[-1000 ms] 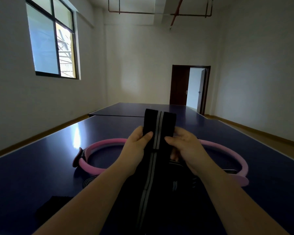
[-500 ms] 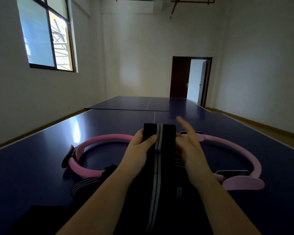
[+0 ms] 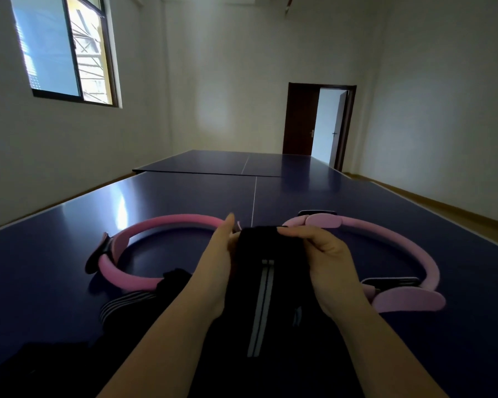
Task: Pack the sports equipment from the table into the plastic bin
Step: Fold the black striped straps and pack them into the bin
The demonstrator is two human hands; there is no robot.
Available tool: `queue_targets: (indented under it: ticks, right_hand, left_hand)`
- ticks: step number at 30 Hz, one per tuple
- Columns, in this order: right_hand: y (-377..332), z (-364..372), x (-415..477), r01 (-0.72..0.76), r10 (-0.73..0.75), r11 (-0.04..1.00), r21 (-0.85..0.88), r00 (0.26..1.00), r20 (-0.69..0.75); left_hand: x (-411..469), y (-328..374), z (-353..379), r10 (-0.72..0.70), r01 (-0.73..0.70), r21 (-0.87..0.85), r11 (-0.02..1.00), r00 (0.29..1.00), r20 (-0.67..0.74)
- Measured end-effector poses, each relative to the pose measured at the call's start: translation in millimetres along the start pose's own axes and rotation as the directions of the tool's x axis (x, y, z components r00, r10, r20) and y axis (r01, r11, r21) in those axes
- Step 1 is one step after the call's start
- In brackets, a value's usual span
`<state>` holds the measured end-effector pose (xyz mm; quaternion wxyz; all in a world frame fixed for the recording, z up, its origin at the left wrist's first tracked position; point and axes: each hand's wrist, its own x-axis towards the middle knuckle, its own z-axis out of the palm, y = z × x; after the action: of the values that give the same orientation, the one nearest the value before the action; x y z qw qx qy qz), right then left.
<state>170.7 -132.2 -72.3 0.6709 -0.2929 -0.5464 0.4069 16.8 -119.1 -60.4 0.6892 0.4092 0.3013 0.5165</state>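
1. Lowered since earlier, the striped band (image 3: 260, 297) hangs over the table (image 3: 184, 196); I see no bin.
2. Pink ring (image 3: 167, 221) and paler ring (image 3: 400, 239) lie there, unpacked.
3. The right hand (image 3: 328, 259) pinches the band's top; the left hand (image 3: 216, 265) flanks it, and I cannot tell its grip.
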Motion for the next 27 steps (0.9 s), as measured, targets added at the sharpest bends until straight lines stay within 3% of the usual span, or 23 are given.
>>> queue_targets:
  ticks: [3, 10, 12, 14, 18, 20, 22, 24, 27]
  right_hand:
    - [4.3, 3.9, -3.7, 0.036, -0.030, 0.995, -0.088, 0.997, 0.069]
    - [-15.3, 11.3, -14.3, -0.099, 0.138, 0.980, -0.172, 0.963, 0.231]
    - [-9.6, 11.7, -15.7, 0.124, 0.000, 0.903, -0.412, 0.957, 0.289]
    - [-4.4, 10.5, -16.6, 0.316, -0.077, 0.748, -0.583, 0.915, 0.397]
    - [1.0, 8.8, -16.4, 0.414, -0.044, 0.650, -0.637, 0.857, 0.513]
    - [1.0, 11.6, -18.0, 0.394, -0.045, 0.669, -0.631, 0.868, 0.494]
    - [-0.6, 16.2, -20.6, 0.293, -0.034, 0.767, -0.570, 0.907, 0.421]
    - [-5.3, 19.1, -22.1, 0.138, -0.011, 0.892, -0.429, 0.959, 0.285]
    - [-11.9, 19.7, -19.9, -0.012, 0.026, 0.936, -0.352, 0.999, 0.036]
  left_hand:
    - [-9.3, -2.9, -6.9, 0.021, -0.021, 0.020, 1.000, 0.999, 0.043]
    - [1.5, 2.8, -26.4, 0.249, -0.265, -0.082, 0.961, 0.955, -0.162]
    - [5.1, 5.2, -33.2, 0.268, -0.303, -0.107, 0.947, 0.928, -0.258]
    - [7.8, 3.9, -37.7, 0.304, -0.336, -0.039, 0.941, 0.891, -0.336]
    - [13.1, 2.0, -41.9, 0.400, -0.378, 0.135, 0.916, 0.829, -0.391]
    - [14.8, -0.3, -38.1, 0.491, -0.436, 0.227, 0.871, 0.797, -0.352]
    - [13.7, -7.0, -34.4, 0.564, -0.502, 0.275, 0.820, 0.791, -0.236]
    - [9.5, -12.4, -31.3, 0.607, -0.543, 0.331, 0.772, 0.785, -0.129]
    - [5.4, -17.0, -27.5, 0.578, -0.515, 0.410, 0.753, 0.815, -0.037]
